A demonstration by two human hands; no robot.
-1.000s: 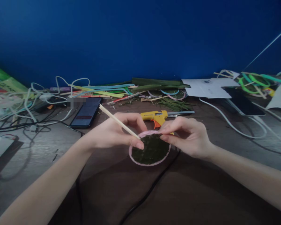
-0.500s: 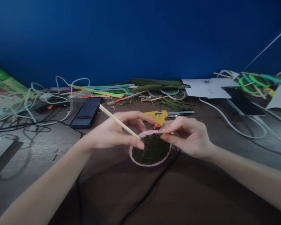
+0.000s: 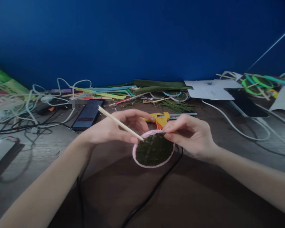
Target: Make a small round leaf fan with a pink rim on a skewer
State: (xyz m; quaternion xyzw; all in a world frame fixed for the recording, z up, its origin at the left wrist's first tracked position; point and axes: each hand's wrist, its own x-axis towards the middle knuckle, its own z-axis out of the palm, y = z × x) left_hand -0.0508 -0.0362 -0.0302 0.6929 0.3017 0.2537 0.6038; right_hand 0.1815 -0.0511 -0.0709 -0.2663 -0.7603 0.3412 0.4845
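Observation:
A round disc of woven dark green leaf strips with a pink rim (image 3: 153, 149) is held just above the wooden table. My left hand (image 3: 114, 128) pinches a thin wooden stick (image 3: 120, 123) whose tip meets the disc's upper left edge; the stick slants up to the left. My right hand (image 3: 191, 134) pinches the disc's upper right rim between thumb and fingers. Both hands are closed on what they hold.
A yellow glue gun (image 3: 159, 118) lies just behind the disc, its black cord (image 3: 154, 188) running toward me. A phone (image 3: 87, 114) lies at the left among white cables (image 3: 41, 98). Coloured straws and leaves (image 3: 137, 88) line the blue wall. Papers and green rings (image 3: 256, 82) sit at the right.
The disc has tilted a little, so its woven face shows more plainly. My left thumb has slid off the disc's face to its edge. The hands have risen slightly.

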